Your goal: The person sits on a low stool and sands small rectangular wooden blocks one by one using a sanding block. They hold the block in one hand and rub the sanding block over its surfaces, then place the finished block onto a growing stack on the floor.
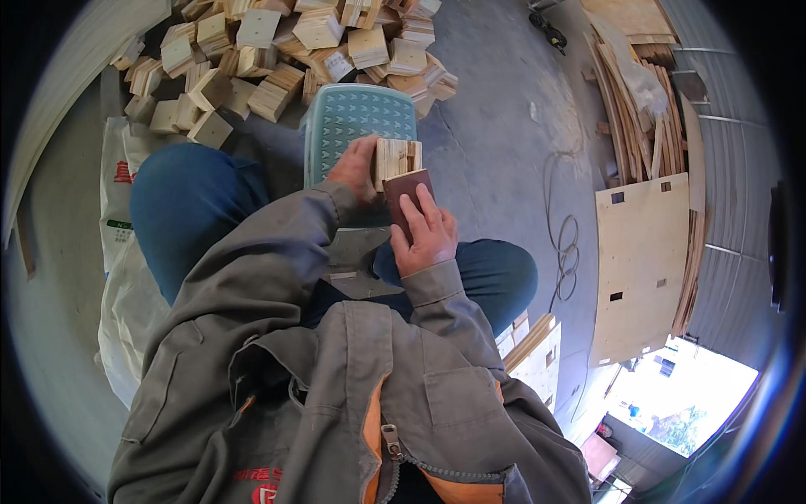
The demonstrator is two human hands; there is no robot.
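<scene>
A layered plywood block (398, 160) stands over the near right corner of a pale teal plastic stool (361, 99). My left hand (357, 170) grips the block from its left side, fingers wrapped around it. My right hand (426, 227) holds a flat, dark red-brown sanding block (408, 195), its fingers lying over the top face. The sanding block touches or overlaps the near side of the plywood block; the exact contact is hidden. Its underside is out of sight too.
Beyond the stool lies a heap of similar plywood blocks (319, 29). White sacks (126, 286) lie left of my knee. To the right, a loose cable (567, 252) coils on the concrete floor (504, 126). Plywood sheets (642, 260) and wood strips (638, 126) lean along the right wall.
</scene>
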